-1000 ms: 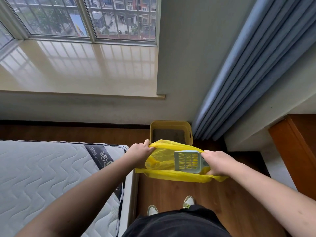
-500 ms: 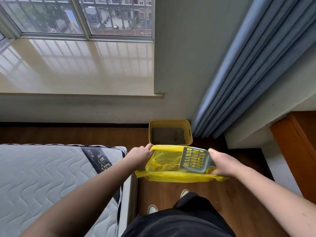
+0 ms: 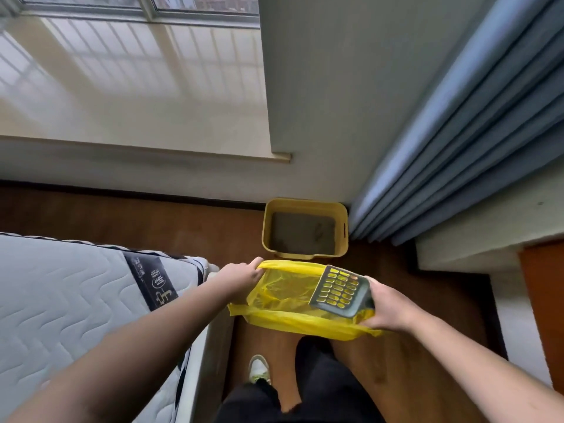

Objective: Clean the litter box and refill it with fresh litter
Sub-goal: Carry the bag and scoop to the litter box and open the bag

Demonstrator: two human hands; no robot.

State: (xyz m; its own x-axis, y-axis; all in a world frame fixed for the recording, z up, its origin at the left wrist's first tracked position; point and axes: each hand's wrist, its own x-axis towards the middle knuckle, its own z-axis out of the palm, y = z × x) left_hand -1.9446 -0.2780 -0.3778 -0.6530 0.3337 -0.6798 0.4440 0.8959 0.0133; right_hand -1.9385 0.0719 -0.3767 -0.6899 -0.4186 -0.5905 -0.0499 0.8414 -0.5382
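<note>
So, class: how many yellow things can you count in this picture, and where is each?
2. The yellow litter box sits on the floor against the wall beside the curtain. The yellow plastic bag is held open between both hands, nearer the camera. Others may be hidden out of view.

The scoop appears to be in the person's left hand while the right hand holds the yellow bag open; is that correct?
Not quite: in the head view the scoop is in the right hand, which also grips the yellow bag; the left hand holds the bag's other edge.
</note>
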